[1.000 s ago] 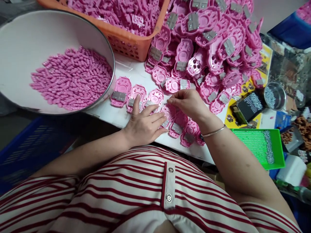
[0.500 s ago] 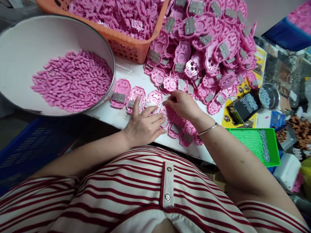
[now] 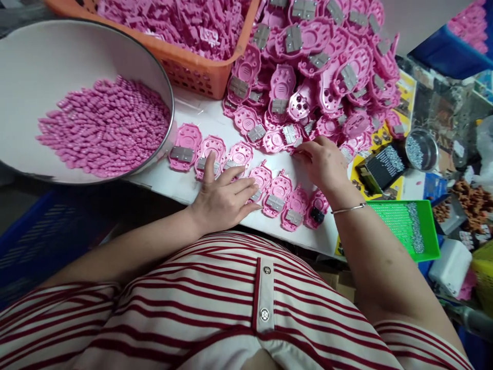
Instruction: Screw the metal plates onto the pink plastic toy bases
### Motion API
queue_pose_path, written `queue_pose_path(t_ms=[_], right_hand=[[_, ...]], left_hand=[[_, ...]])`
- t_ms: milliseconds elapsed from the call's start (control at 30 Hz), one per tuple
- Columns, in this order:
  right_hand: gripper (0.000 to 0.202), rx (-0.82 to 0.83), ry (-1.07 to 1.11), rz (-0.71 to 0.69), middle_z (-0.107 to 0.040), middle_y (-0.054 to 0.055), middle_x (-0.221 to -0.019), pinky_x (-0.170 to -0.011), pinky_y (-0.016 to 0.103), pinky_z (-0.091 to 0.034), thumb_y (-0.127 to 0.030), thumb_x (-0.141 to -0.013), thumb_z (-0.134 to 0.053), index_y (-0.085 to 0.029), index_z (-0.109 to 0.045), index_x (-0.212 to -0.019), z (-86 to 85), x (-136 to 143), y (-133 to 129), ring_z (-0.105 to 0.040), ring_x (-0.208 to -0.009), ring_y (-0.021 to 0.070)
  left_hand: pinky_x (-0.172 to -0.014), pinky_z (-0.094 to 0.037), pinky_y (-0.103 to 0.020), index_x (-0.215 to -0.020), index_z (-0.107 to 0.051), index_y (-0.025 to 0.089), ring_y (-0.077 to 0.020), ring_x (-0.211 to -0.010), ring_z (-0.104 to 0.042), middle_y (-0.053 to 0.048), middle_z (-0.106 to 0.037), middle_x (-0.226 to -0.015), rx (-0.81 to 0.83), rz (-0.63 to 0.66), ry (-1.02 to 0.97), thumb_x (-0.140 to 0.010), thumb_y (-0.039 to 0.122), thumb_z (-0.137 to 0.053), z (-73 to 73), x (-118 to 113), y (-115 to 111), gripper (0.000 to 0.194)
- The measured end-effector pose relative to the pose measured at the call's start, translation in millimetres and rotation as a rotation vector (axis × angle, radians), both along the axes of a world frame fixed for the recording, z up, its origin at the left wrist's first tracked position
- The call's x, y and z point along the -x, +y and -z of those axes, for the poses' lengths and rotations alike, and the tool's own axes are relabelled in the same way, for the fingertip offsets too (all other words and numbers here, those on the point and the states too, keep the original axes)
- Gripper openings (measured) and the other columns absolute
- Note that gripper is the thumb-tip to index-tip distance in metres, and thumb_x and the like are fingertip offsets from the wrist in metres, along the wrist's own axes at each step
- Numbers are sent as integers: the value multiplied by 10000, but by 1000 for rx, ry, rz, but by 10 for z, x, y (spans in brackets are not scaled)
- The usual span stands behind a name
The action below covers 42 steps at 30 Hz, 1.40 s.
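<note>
Pink plastic casings [image 3: 186,136] with grey metal plates lie in a row along the near side of the white table [image 3: 188,192]. My left hand [image 3: 225,198] rests over the middle of this row, fingers spread and touching the casings beneath. My right hand [image 3: 323,162] is at the lower edge of a large pile of similar casings [image 3: 283,82]. Its fingers are curled together; what they hold, if anything, is hidden. Below my right wrist, at the row's right end, lies a casing with a dark plate [image 3: 318,213].
On the left a wide white bowl [image 3: 57,46] holds small pink pieces, beside an orange basket [image 3: 196,77] of pink parts. To the right are a black tray [image 3: 385,169] of screws, a round metal tin [image 3: 433,149] and a green tray [image 3: 433,226]. A blue crate [image 3: 34,231] stands lower left.
My right hand has moved right, away from the row and over to the pile's edge, uncovering the casings at the row's right. My left hand keeps its place on the row.
</note>
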State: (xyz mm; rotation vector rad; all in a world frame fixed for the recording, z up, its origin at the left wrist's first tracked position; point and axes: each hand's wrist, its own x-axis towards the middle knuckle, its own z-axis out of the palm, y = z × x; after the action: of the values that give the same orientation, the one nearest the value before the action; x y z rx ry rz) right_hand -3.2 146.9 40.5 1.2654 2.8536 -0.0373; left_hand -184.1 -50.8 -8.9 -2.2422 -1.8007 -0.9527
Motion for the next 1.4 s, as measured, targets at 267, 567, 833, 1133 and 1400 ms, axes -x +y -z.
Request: queue_pose_path(t_ms=[267,567,833,1133,1400], right_hand=[[439,-26,-110,-216,-626,158,-1057,-747,387,-370,-346,-990,-295,-215,-670,-1178,32,-20,73,-543,-948,272],[402,-16,-211,-246,-614,204,-1055,-760,408,-382,-302,-961,-307,-133,-648,-1091,-43,21,113,-533,-910,286],[310,277,282,-262,-670,132,-1030,-823,329,-442,-315,-927,-439,-152,-668,-1058,-65,415,-89,-582,-918,205],[187,582,355,-209,-696,38,-832,-735,268,-404,-237,-823,-570,-138,-712,-893,-70,1013,-159,-547,-729,127],[224,435,29,-226,-696,50,-795,-668,288,-335,-277,-877,-531,-167,-726,-868,-143,1149,-132,-498,-660,134]], left_hand=[[-1205,-18,-681,-1177,-692,233,-331,-1168,-600,-63,-707,-1257,16,-104,-5,-913,504,-637,-61,159,-12,381],[-1165,-37,-745,-1175,-710,285,-362,-1200,-576,-34,-731,-1210,78,-156,-49,-914,458,-651,-8,283,-48,318],[-1175,-32,-748,-1097,-744,294,-326,-1172,-600,10,-748,-1171,77,-145,-55,-920,310,-652,-52,318,-117,200],[-1206,-33,-710,-1048,-753,281,-294,-1134,-623,25,-757,-1147,24,-144,-37,-904,299,-681,-14,334,-150,162],[-1209,-53,-710,-1042,-756,281,-296,-1134,-624,33,-754,-1153,22,-131,-26,-914,302,-666,-7,344,-142,158]])
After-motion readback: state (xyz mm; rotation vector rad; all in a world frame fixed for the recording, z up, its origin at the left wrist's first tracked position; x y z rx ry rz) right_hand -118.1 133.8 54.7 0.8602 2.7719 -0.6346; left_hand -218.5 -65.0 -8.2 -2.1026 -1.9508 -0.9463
